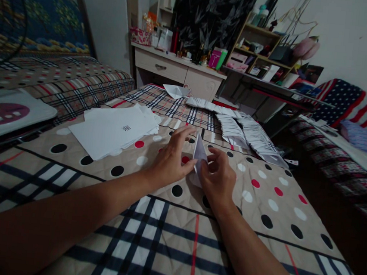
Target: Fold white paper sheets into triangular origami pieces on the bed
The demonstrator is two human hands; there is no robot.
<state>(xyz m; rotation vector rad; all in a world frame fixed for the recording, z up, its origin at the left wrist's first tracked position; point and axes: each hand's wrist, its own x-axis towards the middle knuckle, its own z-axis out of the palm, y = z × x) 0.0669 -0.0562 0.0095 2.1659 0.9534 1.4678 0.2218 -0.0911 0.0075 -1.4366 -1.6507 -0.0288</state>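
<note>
Bare forearms [99, 205] up front, right hand [219, 175] pinching 1 pointy folded white paper [200, 156] on the beige dotted quilt [258, 198], left hand [175, 156] loosely spread, thumb at its edge, folded white paper rows [257, 138] look done, flat white sheets [111, 128] seemingly left unfolded

The dim, soft view stretches toward its edges.

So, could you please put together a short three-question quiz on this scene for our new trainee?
1. True or false: the right hand is holding a folded paper.
2. Do the loose white sheets lie to the left or right of the left hand?
3. Fill the gap: besides plaid, the bedcover shows red, black and white ____.

Key: 1. True. 2. Left. 3. Dots.
</note>
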